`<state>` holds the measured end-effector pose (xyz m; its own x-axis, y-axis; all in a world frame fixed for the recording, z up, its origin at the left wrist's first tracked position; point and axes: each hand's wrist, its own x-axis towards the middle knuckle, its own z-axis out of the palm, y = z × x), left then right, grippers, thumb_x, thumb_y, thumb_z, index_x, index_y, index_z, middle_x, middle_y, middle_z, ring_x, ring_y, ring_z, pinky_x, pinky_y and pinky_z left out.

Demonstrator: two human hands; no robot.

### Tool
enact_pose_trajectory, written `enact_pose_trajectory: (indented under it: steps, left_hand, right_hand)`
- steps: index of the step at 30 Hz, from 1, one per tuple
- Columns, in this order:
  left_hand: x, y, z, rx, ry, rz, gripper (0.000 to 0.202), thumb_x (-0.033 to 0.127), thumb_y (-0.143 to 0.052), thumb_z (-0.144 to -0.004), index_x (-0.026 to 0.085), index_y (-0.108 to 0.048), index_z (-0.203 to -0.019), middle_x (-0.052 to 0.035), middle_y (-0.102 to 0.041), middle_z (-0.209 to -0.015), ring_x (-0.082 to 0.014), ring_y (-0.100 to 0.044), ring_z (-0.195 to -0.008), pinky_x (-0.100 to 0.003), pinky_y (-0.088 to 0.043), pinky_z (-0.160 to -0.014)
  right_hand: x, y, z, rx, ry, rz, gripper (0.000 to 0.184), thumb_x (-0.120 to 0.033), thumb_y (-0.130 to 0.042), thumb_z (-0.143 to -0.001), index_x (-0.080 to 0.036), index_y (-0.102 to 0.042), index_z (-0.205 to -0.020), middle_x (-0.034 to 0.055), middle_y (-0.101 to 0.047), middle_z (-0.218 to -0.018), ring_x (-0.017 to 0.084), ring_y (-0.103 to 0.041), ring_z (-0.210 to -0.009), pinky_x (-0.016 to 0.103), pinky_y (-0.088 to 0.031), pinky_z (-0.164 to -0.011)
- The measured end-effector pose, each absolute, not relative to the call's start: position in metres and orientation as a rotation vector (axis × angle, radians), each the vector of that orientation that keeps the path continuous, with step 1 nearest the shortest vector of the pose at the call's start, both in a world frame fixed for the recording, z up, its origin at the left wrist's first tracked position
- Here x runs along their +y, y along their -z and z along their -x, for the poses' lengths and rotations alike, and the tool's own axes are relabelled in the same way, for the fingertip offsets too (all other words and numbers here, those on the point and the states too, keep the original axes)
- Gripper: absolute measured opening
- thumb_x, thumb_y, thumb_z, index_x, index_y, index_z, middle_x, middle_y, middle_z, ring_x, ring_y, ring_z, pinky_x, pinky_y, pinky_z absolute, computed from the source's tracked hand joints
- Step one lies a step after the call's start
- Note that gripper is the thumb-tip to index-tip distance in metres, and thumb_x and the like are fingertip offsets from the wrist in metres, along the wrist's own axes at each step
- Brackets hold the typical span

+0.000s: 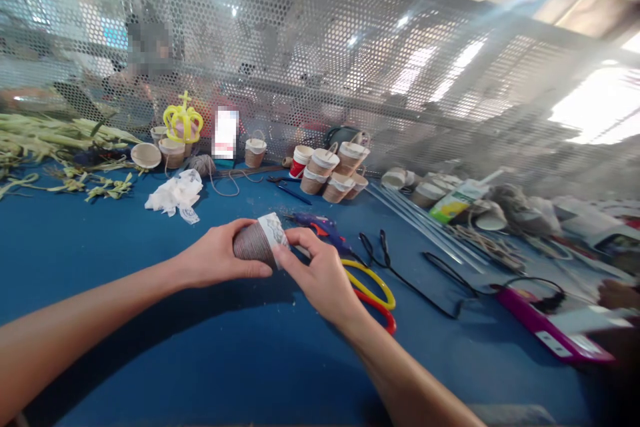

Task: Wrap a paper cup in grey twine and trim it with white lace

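Observation:
Tilted on its side above the blue table, a cup wrapped in grey-brown twine [251, 244] rests in my left hand [215, 253], the thumb below and fingers behind it. White lace trim [271, 229] circles the cup's rim. The fingers and thumb of my right hand [323, 273] are closed on the lace at the rim. Just beyond that hand lies a blue glue gun [320, 221]. Scissors with yellow and red handles [375, 283] are partly hidden by my right wrist.
Several twine-wrapped cups [325, 161] stand stacked at the back. Crumpled white lace [176, 195] and a ball of twine [203, 165] lie at left. Clear glue sticks [425, 223], a black cord [410, 290] and a purple power strip [537, 327] occupy the right. A perforated metal panel [300, 47] rises behind.

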<state>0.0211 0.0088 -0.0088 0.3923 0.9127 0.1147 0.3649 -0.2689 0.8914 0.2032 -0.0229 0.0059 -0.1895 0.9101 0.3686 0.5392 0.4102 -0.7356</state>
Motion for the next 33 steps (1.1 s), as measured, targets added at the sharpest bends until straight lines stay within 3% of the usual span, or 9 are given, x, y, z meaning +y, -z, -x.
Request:
enact_pose_trajectory:
  steps: [15,24,27,30,33]
  left_hand:
    - [0.0,0.01,-0.029,1.24,-0.695,-2.2,0.089,0.052,-0.066,-0.06,0.009,-0.034,-0.131,-0.0194,-0.054,-0.122,-0.0325,-0.054,-0.107,-0.043,-0.042,-0.089]
    - [0.002,0.01,-0.029,1.298,-0.698,-2.2,0.085,0.049,-0.065,-0.06,0.01,-0.036,-0.13,-0.017,-0.057,-0.118,-0.0308,-0.056,-0.104,-0.041,-0.045,-0.086]
    - [0.002,0.009,-0.03,1.311,-0.706,-2.14,0.083,0.05,-0.065,-0.06,0.01,-0.038,-0.128,-0.0162,-0.058,-0.117,-0.0303,-0.057,-0.103,-0.041,-0.045,-0.086]
    - [0.004,0.01,-0.029,1.305,-0.725,-2.14,0.083,0.051,-0.065,-0.061,0.01,-0.038,-0.128,-0.0161,-0.057,-0.118,-0.0298,-0.056,-0.105,-0.041,-0.045,-0.087]
    - [0.004,0.015,-0.028,1.305,-0.742,-2.243,0.084,0.052,-0.064,-0.061,0.01,-0.036,-0.128,-0.0168,-0.053,-0.123,-0.0301,-0.053,-0.109,-0.041,-0.043,-0.09]
  right_hand:
    - [-0.022,-0.007,-0.206,-1.793,-0.642,1.3,0.022,-0.035,-0.052,-0.078,-0.014,-0.06,-0.08,0.0086,-0.062,-0.084,0.02,-0.056,-0.078,0.035,-0.043,-0.073]
    - [-0.017,-0.009,-0.21,-1.553,-0.773,1.273,0.032,-0.045,-0.051,-0.079,-0.015,-0.06,-0.079,0.0052,-0.063,-0.077,0.016,-0.056,-0.071,0.028,-0.044,-0.065]
    - [-0.014,-0.007,-0.212,-1.507,-0.735,1.248,0.028,-0.042,-0.052,-0.079,-0.017,-0.056,-0.068,0.003,-0.061,-0.071,0.016,-0.057,-0.071,0.028,-0.044,-0.07]
    - [-0.013,-0.006,-0.211,-1.549,-0.701,1.234,0.038,-0.044,-0.041,-0.084,-0.019,-0.049,-0.057,0.0026,-0.059,-0.065,0.016,-0.056,-0.07,0.028,-0.043,-0.069]
    - [-0.016,-0.009,-0.208,-1.704,-0.735,1.293,0.032,-0.043,-0.044,-0.082,-0.017,-0.057,-0.069,0.0041,-0.061,-0.072,0.017,-0.056,-0.07,0.028,-0.043,-0.066]
